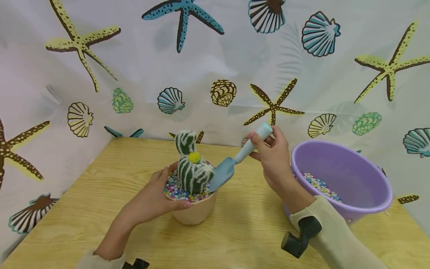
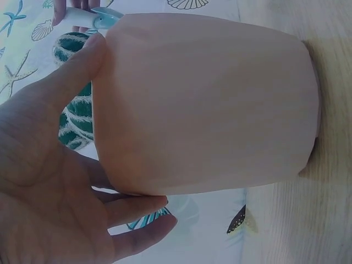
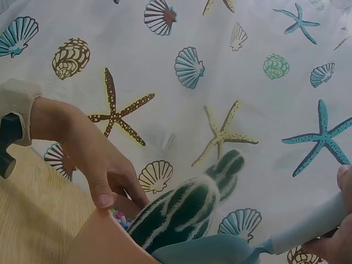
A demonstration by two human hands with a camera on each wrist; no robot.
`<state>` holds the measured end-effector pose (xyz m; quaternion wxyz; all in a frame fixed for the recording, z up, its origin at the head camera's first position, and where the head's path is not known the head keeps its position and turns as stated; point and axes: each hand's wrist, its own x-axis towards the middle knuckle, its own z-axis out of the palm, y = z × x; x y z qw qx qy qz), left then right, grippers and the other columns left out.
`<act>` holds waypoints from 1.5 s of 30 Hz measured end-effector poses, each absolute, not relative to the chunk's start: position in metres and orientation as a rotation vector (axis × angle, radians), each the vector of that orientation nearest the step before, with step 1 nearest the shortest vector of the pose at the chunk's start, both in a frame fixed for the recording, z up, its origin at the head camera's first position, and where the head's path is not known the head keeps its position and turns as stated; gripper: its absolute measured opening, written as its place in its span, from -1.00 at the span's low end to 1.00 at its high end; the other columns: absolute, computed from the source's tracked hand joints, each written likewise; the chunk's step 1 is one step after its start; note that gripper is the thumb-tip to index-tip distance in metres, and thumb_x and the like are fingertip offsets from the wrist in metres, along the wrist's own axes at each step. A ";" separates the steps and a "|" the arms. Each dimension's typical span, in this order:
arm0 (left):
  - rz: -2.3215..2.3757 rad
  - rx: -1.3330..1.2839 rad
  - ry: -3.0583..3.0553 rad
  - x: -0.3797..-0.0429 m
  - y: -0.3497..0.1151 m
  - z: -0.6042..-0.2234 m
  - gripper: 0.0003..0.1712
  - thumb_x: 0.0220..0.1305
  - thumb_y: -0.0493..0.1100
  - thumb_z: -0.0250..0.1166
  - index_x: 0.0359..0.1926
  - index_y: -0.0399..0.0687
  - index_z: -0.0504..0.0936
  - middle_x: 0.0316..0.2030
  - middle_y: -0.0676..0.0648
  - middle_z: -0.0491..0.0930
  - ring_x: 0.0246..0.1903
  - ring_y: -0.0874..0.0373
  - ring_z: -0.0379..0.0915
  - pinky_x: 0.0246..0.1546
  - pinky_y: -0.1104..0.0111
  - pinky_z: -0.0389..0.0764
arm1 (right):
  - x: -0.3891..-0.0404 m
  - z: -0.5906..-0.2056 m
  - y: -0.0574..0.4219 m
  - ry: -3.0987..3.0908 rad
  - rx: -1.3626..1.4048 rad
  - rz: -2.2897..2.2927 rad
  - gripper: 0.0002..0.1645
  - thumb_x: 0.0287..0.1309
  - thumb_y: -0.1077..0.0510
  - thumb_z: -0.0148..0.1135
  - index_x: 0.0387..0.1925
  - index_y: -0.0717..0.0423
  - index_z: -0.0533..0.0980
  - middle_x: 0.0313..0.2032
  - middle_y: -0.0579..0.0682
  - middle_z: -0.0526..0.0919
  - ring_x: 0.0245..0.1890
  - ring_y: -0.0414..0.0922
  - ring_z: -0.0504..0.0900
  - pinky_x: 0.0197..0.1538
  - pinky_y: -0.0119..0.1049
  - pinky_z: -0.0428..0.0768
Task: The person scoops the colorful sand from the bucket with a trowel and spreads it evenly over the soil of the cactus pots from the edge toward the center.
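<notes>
A peach-coloured flowerpot [image 1: 195, 213] stands on the table, holding a green-and-white toy cactus [image 1: 192, 175] with a yellow pompom. Multicoloured pebbles [image 1: 174, 191] surround the cactus's base. My left hand [image 1: 151, 200] grips the pot by its rim, thumb on the near side and fingers round the left and far sides; the left wrist view shows the pot's plain wall [image 2: 209, 104] between them. In my right hand [image 1: 276, 158] is the handle of a light blue trowel [image 1: 223, 173]. Its blade slants down to the pot's right rim, tip against the pebbles beside the cactus [image 3: 181, 212].
To the right, a purple bucket [image 1: 356, 179] holds more coloured pebbles [image 1: 320, 186], with my right forearm passing in front of its left side. A wooden table [image 1: 242, 239] lies beneath everything. White cloth [image 1: 215, 59] printed with shells and starfish hangs behind.
</notes>
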<state>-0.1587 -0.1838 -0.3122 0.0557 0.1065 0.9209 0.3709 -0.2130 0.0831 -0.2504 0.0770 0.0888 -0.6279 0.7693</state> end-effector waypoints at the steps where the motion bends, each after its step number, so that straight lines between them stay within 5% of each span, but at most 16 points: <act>1: 1.124 0.324 2.794 -0.158 -0.184 -0.312 0.30 -0.03 0.29 0.42 0.51 -0.07 -0.17 0.37 -0.52 -0.09 0.27 -0.46 0.12 0.13 -0.22 0.34 | -0.213 -0.250 0.084 -1.879 0.262 2.304 -0.81 0.34 0.31 0.02 -0.04 0.17 0.30 -0.31 -0.04 0.56 -0.28 -0.21 0.68 -0.12 -0.20 0.67; 23: 1.104 0.362 2.823 -0.161 -0.192 -0.314 0.30 -0.04 0.30 0.42 0.50 -0.10 -0.13 0.35 -0.52 -0.01 0.29 -0.46 0.07 0.14 -0.26 0.29 | -0.210 -0.238 0.141 -1.691 0.092 2.322 -0.79 0.32 0.12 0.04 -0.12 0.13 0.29 -0.26 0.00 0.52 -0.22 -0.17 0.67 -0.12 -0.29 0.67; 45: 1.112 0.384 2.806 -0.163 -0.185 -0.314 0.28 -0.02 0.26 0.43 0.50 -0.08 -0.15 0.36 -0.51 -0.02 0.29 -0.47 0.06 0.13 -0.26 0.29 | -0.199 -0.210 0.260 -1.363 0.059 2.417 -0.61 0.29 0.11 0.06 0.02 0.19 0.19 -0.23 0.09 0.50 -0.25 -0.07 0.70 -0.28 -0.24 0.70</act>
